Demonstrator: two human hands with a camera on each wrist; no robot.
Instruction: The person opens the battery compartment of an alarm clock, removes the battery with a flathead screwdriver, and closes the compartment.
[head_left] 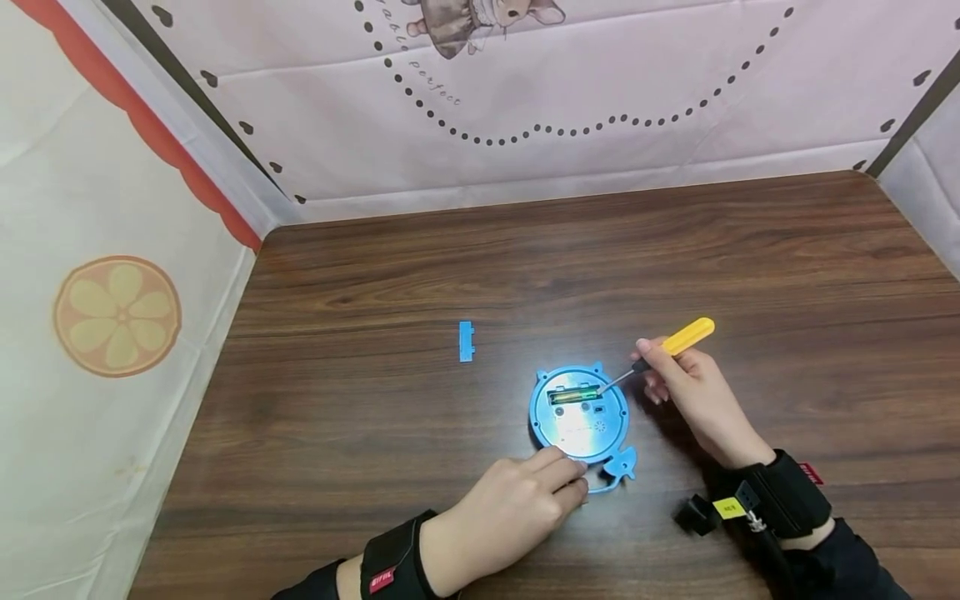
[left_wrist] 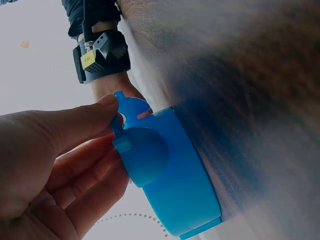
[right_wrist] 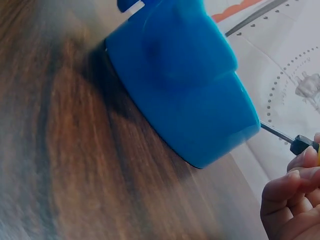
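Note:
A round blue device (head_left: 581,417) lies face down on the wooden table (head_left: 375,275), its battery compartment (head_left: 573,393) uncovered. My right hand (head_left: 654,360) grips a yellow-handled screwdriver (head_left: 688,336), whose metal tip reaches into the compartment. My left hand (head_left: 572,479) holds the device's near rim beside its small foot (head_left: 621,464). In the left wrist view a fingertip (left_wrist: 107,102) touches that foot on the blue device (left_wrist: 175,180), with the other fingers curled beneath. The right wrist view shows the blue device (right_wrist: 185,85) from the side, the screwdriver (right_wrist: 277,132) shaft and my right hand (right_wrist: 292,195).
A small blue compartment cover (head_left: 466,341) lies on the table left of the device. Printed fabric walls (head_left: 112,317) close in the table at the left, back and right. Bare wood stretches beyond the device.

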